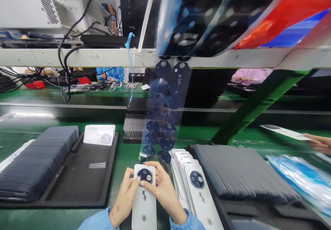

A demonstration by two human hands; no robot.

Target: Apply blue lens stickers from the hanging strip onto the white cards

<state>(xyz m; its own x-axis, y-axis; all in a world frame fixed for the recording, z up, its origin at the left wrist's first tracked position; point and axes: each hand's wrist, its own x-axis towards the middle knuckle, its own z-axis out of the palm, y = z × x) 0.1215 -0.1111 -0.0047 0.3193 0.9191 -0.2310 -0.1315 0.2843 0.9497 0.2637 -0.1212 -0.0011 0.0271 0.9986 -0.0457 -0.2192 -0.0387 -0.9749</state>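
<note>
A white phone back cover (144, 209), with a dark camera area and black printed characters, stands between my two hands. My left hand (124, 195) grips its left edge, thumb pressed by the camera area. My right hand (162, 190) holds the upper right edge, its thumb also at the camera area and its index finger along the top. Just behind hangs a clear strip of round dark-blue film stickers (168, 128), its lower end close to the cover. Right of my hands leans a stack of similar white covers (200, 199).
A black tray (110, 175) on the left carries a row of grey sheets (41, 161) and a white cover (99, 134). More grey sheets (243, 171) fill a tray at right. Another person's hand (319, 143) holds a white cover. A green post (258, 106) slants behind.
</note>
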